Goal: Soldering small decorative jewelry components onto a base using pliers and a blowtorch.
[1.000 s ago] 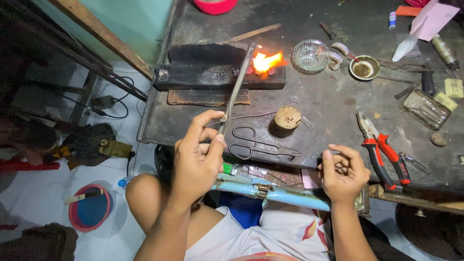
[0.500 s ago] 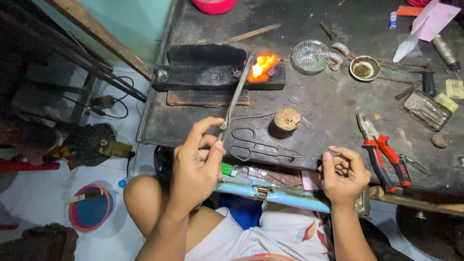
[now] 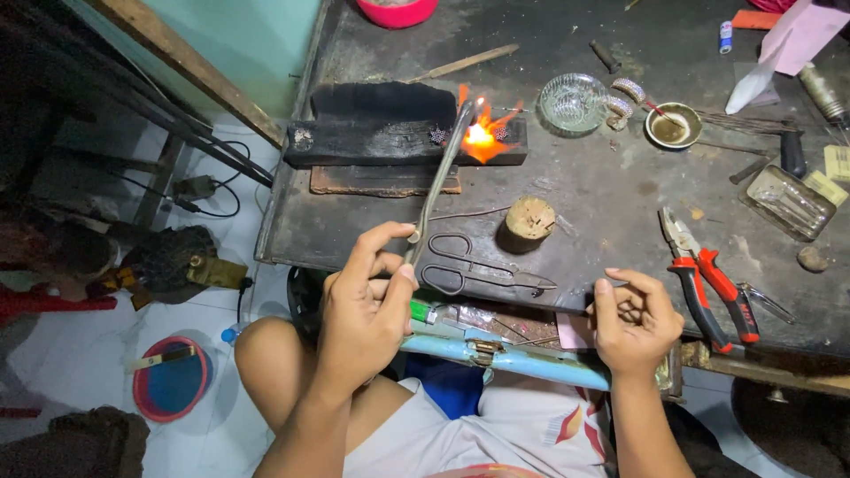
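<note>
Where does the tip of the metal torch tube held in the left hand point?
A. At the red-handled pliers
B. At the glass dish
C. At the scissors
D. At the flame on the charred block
D: the left hand holds the torch tube, whose far end meets the orange flame on the charred block.

Our bench, from near edge to far

Nearest us lie the scissors [image 3: 478, 270], with the pliers [image 3: 708, 283] to their right and the wooden stump [image 3: 529, 221] just behind. Farther back sits the charred block [image 3: 390, 128] on its flat slab [image 3: 385, 181]; right of it stand the glass dish [image 3: 574, 102] and small bowl [image 3: 673, 124].
</note>
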